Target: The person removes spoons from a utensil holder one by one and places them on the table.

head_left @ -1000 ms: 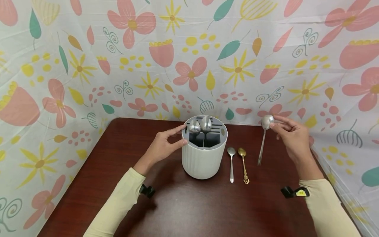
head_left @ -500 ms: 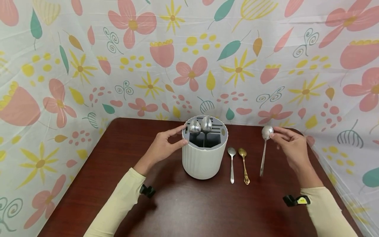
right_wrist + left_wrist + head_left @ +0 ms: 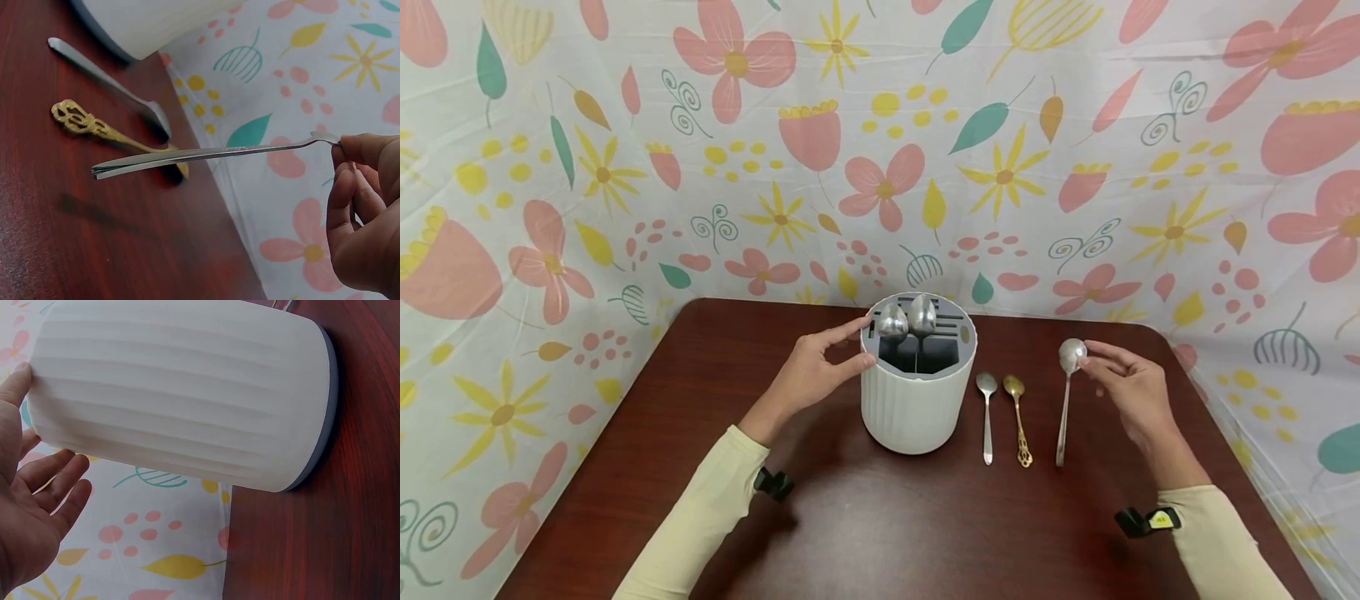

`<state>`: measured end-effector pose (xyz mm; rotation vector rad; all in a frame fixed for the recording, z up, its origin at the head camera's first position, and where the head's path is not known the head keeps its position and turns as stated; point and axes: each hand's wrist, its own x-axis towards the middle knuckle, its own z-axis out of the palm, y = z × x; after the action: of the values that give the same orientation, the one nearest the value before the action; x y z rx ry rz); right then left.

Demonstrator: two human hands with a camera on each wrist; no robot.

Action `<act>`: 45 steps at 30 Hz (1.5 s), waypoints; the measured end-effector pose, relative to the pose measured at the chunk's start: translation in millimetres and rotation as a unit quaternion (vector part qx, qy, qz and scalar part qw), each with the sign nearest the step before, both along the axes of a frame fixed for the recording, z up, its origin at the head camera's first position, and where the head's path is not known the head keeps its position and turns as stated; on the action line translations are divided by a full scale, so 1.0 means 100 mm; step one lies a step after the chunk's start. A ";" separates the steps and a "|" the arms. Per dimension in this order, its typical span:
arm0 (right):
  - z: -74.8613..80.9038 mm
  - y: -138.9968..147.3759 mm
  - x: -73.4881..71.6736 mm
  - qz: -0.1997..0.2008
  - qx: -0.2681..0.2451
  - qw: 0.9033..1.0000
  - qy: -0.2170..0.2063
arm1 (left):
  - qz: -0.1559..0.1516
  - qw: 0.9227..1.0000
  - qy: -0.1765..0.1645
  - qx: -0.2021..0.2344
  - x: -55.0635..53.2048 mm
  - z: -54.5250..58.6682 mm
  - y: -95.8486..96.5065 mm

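My right hand [image 3: 1131, 387] pinches a silver spoon [image 3: 1064, 408] by the edge of its bowl, the long handle pointing down toward me. In the right wrist view the handle [image 3: 206, 154] stands over the table, with a shadow below it. My left hand [image 3: 805, 371] touches the left side of a white ribbed cutlery holder [image 3: 910, 417], index finger and thumb at the rim. The left wrist view shows the other fingers [image 3: 65, 487] loosely bent beside the holder. Two silver spoons [image 3: 922, 315] stand bowl up in its grey slotted top.
Right of the holder, a small silver spoon [image 3: 987, 417] and a gold spoon with an ornate handle [image 3: 1019, 421] lie side by side on the dark wood table [image 3: 880, 533]. A flowered cloth [image 3: 880, 125] hangs behind and along the sides.
My right hand has come down and nearer to me with the spoon, bringing it lower beside the two lying spoons. The left hand and the holder have stayed put.
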<state>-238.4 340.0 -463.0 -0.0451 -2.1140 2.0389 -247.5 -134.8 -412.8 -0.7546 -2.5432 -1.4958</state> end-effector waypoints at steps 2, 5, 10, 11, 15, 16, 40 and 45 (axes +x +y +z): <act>-0.04 0.01 -0.01 0.002 -0.009 1.000 -0.003 | -0.002 1.000 0.000 0.001 0.00 0.00 0.00; -0.08 0.02 -0.04 0.008 -0.020 1.000 -0.003 | -0.005 1.000 0.000 0.003 0.00 0.00 0.00; -0.15 0.04 -0.08 0.009 -0.021 1.000 -0.011 | -0.001 1.000 -0.001 0.002 0.01 0.00 0.01; -0.16 0.04 -0.09 0.010 -0.018 1.000 -0.015 | 0.000 1.000 -0.001 0.002 0.01 0.00 0.01; -0.20 0.06 -0.10 0.020 -0.003 0.999 -0.028 | -0.002 1.000 0.001 0.005 0.01 0.00 0.01; -0.21 0.06 -0.11 0.023 -0.004 0.999 -0.031 | -0.003 1.000 0.001 0.007 0.01 0.00 0.01; -0.50 0.07 -0.27 0.066 -0.056 0.994 -0.060 | 0.002 1.000 -0.001 0.000 0.00 0.00 0.01; -0.54 0.03 -0.31 0.061 -0.060 0.995 -0.057 | 0.005 1.000 -0.003 0.001 0.01 0.00 0.01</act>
<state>-269.0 342.8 -516.5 -0.0534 -2.1052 2.2837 -246.6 -134.1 -412.9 -0.7376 -2.5450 -1.5001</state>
